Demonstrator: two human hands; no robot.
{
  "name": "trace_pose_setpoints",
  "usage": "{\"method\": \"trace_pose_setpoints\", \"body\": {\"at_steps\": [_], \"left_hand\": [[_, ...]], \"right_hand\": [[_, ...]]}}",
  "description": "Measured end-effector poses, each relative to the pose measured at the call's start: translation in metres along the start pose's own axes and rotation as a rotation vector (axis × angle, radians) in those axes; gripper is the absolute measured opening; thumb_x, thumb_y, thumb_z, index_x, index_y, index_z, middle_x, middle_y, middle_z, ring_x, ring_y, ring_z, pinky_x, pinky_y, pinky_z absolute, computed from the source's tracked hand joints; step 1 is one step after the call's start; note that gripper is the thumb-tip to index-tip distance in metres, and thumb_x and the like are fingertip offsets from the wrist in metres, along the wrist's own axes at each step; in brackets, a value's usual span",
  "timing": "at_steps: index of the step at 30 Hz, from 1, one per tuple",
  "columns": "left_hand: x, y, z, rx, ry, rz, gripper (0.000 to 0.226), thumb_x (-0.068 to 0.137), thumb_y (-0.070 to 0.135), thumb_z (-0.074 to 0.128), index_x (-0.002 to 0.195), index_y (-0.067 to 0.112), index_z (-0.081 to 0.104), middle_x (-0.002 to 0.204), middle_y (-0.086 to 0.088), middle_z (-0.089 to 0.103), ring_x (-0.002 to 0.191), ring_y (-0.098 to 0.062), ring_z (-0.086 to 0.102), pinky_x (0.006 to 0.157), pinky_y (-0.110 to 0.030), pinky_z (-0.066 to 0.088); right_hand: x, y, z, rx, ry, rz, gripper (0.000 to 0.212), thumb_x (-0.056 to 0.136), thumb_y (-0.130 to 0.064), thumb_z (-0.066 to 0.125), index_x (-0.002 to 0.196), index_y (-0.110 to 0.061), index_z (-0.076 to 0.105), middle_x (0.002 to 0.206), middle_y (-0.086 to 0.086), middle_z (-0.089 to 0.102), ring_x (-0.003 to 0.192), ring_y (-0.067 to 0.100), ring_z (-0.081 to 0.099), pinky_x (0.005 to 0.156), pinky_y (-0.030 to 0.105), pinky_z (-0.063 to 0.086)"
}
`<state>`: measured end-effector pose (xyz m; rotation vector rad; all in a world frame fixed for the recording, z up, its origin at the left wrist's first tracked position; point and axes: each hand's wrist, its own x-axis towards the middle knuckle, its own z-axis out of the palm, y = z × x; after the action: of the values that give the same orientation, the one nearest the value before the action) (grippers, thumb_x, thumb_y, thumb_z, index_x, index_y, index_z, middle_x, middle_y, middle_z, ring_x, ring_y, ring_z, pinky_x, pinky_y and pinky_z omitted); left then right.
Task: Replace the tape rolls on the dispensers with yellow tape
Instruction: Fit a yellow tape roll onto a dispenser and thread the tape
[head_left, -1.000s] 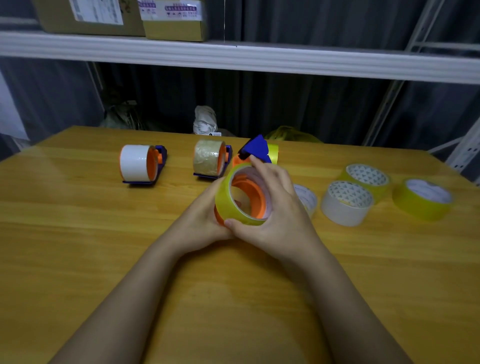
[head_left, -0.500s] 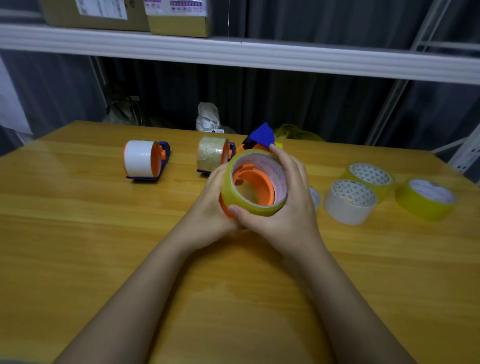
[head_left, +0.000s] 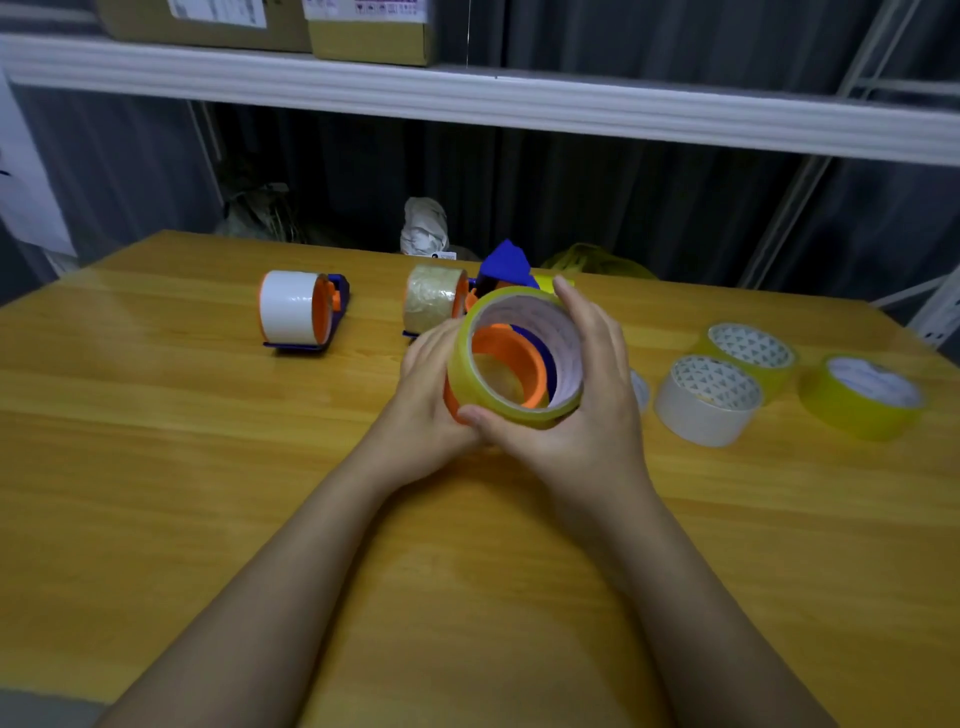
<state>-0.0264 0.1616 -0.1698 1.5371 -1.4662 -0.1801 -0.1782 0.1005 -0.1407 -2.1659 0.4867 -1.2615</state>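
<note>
My right hand (head_left: 582, 395) grips a yellow tape roll (head_left: 470, 374) above the table's middle, thumb under it and fingers over its far rim. The roll sits partly over the orange hub (head_left: 511, 358) of a blue dispenser (head_left: 506, 262). My left hand (head_left: 423, 395) holds that dispenser from the left, mostly hidden behind the roll. Two more blue dispensers stand further back: one with a white roll (head_left: 288, 306), one with a brownish clear roll (head_left: 431, 301).
On the wooden table (head_left: 208, 467) to the right lie a white roll (head_left: 706, 400), two yellow rolls (head_left: 750, 353) (head_left: 862, 397) and a partly hidden roll (head_left: 640, 389). A white shelf (head_left: 519, 109) with cardboard boxes hangs above the far edge.
Both hands have lifted and tilted the dispenser and yellow roll, so the roll's opening faces me more. The orange hub shows deeper inside the roll.
</note>
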Motion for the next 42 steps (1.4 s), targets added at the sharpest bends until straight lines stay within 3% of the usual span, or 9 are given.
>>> {"method": "trace_pose_setpoints", "body": {"at_steps": [2,5,6,11,14,21,28,35,42], "left_hand": [[-0.001,0.001,0.000,-0.015,-0.017,-0.033,0.079,0.066,0.055,0.067,0.137,0.030,0.042,0.139,0.013,0.042,0.136,-0.005,0.026,0.106,-0.009,0.022],[-0.003,0.003,0.000,-0.147,-0.028,-0.037,0.072,0.066,0.046,0.075,0.130,0.047,0.040,0.134,0.010,0.050,0.130,-0.011,0.042,0.106,-0.031,0.038],[-0.004,0.004,0.000,-0.164,-0.027,-0.032,0.072,0.066,0.044,0.075,0.129,0.047,0.040,0.133,0.008,0.051,0.128,-0.009,0.045,0.105,-0.033,0.040],[-0.004,0.010,0.001,-0.151,-0.029,-0.022,0.067,0.069,0.039,0.072,0.127,0.044,0.039,0.132,0.007,0.051,0.123,-0.003,0.047,0.101,-0.018,0.040],[-0.004,0.013,0.002,-0.169,-0.017,-0.024,0.064,0.069,0.038,0.072,0.124,0.044,0.042,0.129,0.008,0.054,0.121,-0.004,0.050,0.099,-0.019,0.042],[-0.005,0.015,0.000,-0.204,-0.017,-0.043,0.071,0.067,0.021,0.082,0.130,0.020,0.048,0.122,0.007,0.060,0.114,-0.002,0.056,0.092,-0.016,0.045],[-0.005,0.014,-0.003,-0.179,0.000,-0.092,0.072,0.064,0.016,0.084,0.128,0.019,0.051,0.118,0.008,0.063,0.109,-0.002,0.059,0.088,-0.014,0.047],[-0.004,0.015,-0.003,-0.207,0.003,-0.136,0.073,0.066,0.003,0.084,0.130,0.014,0.052,0.116,0.007,0.064,0.106,-0.003,0.061,0.086,-0.017,0.048],[-0.004,0.016,-0.003,-0.243,-0.010,-0.177,0.076,0.063,0.008,0.087,0.130,0.016,0.052,0.116,0.004,0.065,0.108,-0.010,0.062,0.094,-0.040,0.051]], "right_hand": [[0.000,0.000,-0.001,0.002,0.010,0.016,0.104,0.060,-0.048,0.086,0.145,-0.026,0.030,0.138,-0.009,0.040,0.127,0.000,0.041,0.098,0.009,0.037],[-0.001,0.000,-0.001,0.005,0.016,0.030,0.103,0.060,-0.049,0.085,0.145,-0.028,0.030,0.138,-0.010,0.040,0.125,-0.003,0.041,0.095,0.006,0.036],[-0.001,0.000,-0.001,0.005,0.014,0.035,0.103,0.060,-0.049,0.085,0.145,-0.029,0.030,0.138,-0.010,0.040,0.125,-0.003,0.041,0.095,0.006,0.036],[-0.002,0.005,0.004,-0.050,-0.005,-0.005,0.099,0.063,-0.048,0.084,0.144,-0.022,0.035,0.134,-0.006,0.038,0.124,-0.001,0.040,0.095,0.003,0.033],[-0.001,0.007,0.005,-0.064,-0.015,0.009,0.098,0.063,-0.050,0.081,0.145,-0.022,0.035,0.131,-0.007,0.036,0.124,0.001,0.040,0.096,0.004,0.034],[0.002,0.008,0.002,-0.064,-0.037,0.051,0.095,0.062,-0.049,0.078,0.144,-0.025,0.038,0.130,-0.010,0.035,0.120,-0.002,0.041,0.091,0.004,0.038],[0.004,0.010,0.002,-0.104,-0.045,0.033,0.095,0.061,-0.053,0.077,0.143,-0.026,0.038,0.128,-0.009,0.036,0.118,0.001,0.042,0.089,0.004,0.040],[0.005,0.010,-0.002,-0.120,-0.070,0.017,0.096,0.060,-0.059,0.072,0.144,-0.028,0.037,0.128,-0.009,0.036,0.117,0.000,0.042,0.087,0.008,0.042],[0.006,0.009,-0.004,-0.179,-0.084,-0.002,0.097,0.058,-0.065,0.069,0.141,-0.028,0.034,0.125,-0.014,0.032,0.116,0.004,0.044,0.083,0.002,0.037]]}}
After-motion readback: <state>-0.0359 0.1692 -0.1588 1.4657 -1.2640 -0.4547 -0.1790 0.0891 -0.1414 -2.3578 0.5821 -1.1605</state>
